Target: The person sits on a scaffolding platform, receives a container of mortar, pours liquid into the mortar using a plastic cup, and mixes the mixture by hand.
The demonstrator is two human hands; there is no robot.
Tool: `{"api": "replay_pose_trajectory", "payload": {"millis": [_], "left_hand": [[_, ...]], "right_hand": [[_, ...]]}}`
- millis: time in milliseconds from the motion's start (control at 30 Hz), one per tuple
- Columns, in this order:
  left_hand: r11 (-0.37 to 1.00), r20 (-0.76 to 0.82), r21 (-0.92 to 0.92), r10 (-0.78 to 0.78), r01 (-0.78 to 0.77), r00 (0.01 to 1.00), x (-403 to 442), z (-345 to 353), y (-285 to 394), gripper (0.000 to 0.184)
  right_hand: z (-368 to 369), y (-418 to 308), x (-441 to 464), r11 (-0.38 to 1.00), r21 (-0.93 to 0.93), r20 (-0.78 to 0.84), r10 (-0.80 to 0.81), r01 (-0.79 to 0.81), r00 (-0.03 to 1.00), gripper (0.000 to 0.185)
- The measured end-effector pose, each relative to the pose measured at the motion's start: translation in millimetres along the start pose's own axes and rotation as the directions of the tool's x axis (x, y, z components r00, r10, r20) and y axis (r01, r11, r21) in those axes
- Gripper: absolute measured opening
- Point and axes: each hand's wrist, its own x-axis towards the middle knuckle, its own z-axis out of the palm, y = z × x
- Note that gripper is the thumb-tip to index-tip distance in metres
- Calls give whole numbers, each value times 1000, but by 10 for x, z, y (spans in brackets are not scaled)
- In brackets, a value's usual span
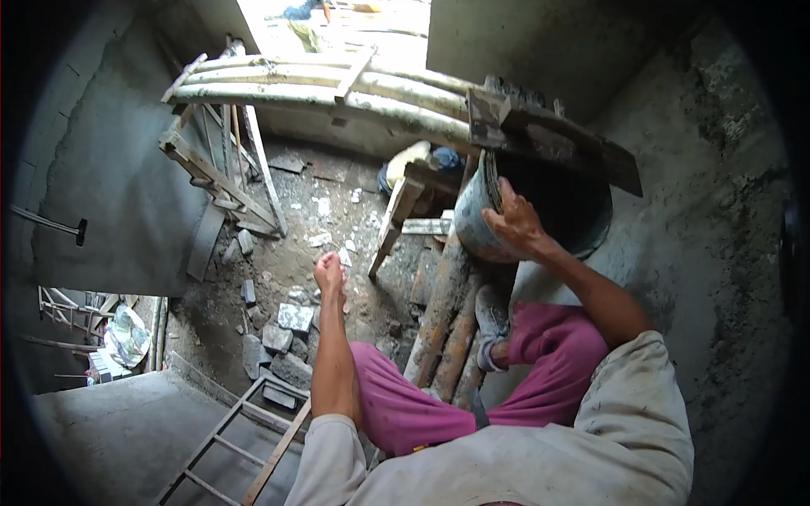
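My right hand is on the tub, at the left side of its rim. The forefinger points forward along the rim and the thumb is apart from it, so the hand is partly open; I can't tell whether the fingers grip the rim or just lie against it. My left hand is curled closed out in front of my left knee. I see nothing in it, though its palm side is mostly hidden.

What matters here is that the tub sits to the right of both hands, its dark mouth opening from my right fingers off to the right. The mouth looks longest from side to side, and I can't tell for sure if the tub leans. My right hand is much the nearer, in fact touching; my left is well apart.

Just ahead of my right hand, a board reaches over the tub's far edge. The logs run from near the tub back between my legs, between my two hands. Broken blocks lie just left of my left hand and nearer me, with a ladder behind them.
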Motion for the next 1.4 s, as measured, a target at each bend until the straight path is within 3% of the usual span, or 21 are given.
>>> {"api": "replay_pose_trajectory", "payload": {"millis": [33, 67, 167, 233, 300, 433, 533, 700, 833, 933, 1100, 1367, 1400], "left_hand": [[990, 61, -109, 97, -90, 993, 4, -18, -15, 23], [986, 98, -49, 165, -161, 981, 126, -62, -50, 21], [998, 39, -16, 59, -59, 997, 24, 83, 136, 24], [998, 52, 15, 52, -53, 997, -185, 190, 315, 35], [996, 108, -87, -1, 10, 994, -301, 253, 413, 39], [979, 137, -192, -38, 64, 990, -512, 387, 545, 35], [984, 134, -174, -11, 34, 991, -406, 331, 516, 31], [993, 36, -115, -13, 17, 999, -365, 170, 476, 34], [991, 118, -117, -52, 66, 992, -456, 370, 552, 44], [994, 117, -93, -48, 59, 992, -463, 303, 501, 43], [994, 3, 21, -103, 103, 995, -275, 51, 400, 41], [993, -36, -5, -115, 114, 993, -327, 104, 419, 36], [994, -40, 10, -110, 110, 993, -315, 132, 420, 36]], "right_hand": [[49, 85, 43, 1000, -18, -22, -26, 25, 999, 69], [114, 199, 60, 999, -37, -27, -39, 38, 999, 73], [79, 189, 53, 997, -34, -15, -74, 73, 997, 72], [100, 191, 98, 997, 22, -8, -73, 73, 997, 54], [98, 164, 76, 989, 68, -40, -129, 131, 991, 49], [75, 138, 52, 998, 10, -14, -62, 62, 998, 48], [121, 176, 64, 990, 0, -93, -139, 140, 986, 49], [146, 262, 32, 992, 42, -4, -115, 115, 993, 46], [98, 210, 125, 985, -22, -87, -175, 174, 981, 42], [106, 211, 65, 995, 6, -18, -98, 98, 995, 46], [55, 164, 64, 994, 6, -21, -108, 109, 994, 49], [49, 156, 68, 991, 3, -8, -134, 134, 991, 47], [-39, 13, 25, 996, 24, 10, -82, 82, 997, 46]]}}
